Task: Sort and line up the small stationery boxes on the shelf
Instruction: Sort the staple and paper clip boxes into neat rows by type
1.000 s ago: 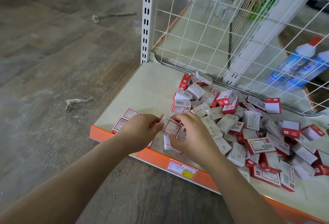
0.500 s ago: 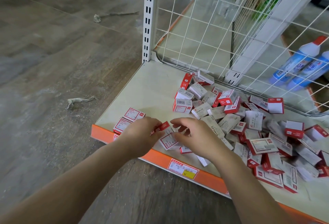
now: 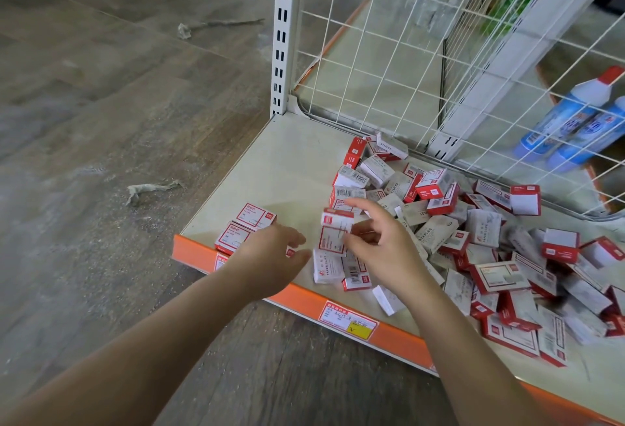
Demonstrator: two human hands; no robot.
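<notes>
Several small red-and-white stationery boxes (image 3: pixel 473 239) lie in a loose heap on the right half of the cream shelf board (image 3: pixel 270 161). Two flat boxes (image 3: pixel 256 215) sit side by side near the shelf's front left corner. My right hand (image 3: pixel 382 249) pinches an upright red-and-white box (image 3: pixel 333 239) between thumb and fingers, with a second box (image 3: pixel 336 217) just above it under the outstretched forefinger. My left hand (image 3: pixel 270 256) hovers beside the two lined boxes with loosely curled fingers. A red box corner shows under its fingertips.
An orange front strip (image 3: pixel 399 341) with a price label (image 3: pixel 348 320) edges the shelf. White wire mesh (image 3: pixel 389 53) and a slotted upright post (image 3: pixel 282 36) close the back. Blue bottles (image 3: pixel 568 121) lie behind the mesh. Paper scraps (image 3: pixel 152 188) lie on the wooden floor.
My left hand has let go of the box and drawn away to the left. My right hand has kept that box and lifted its forefinger.
</notes>
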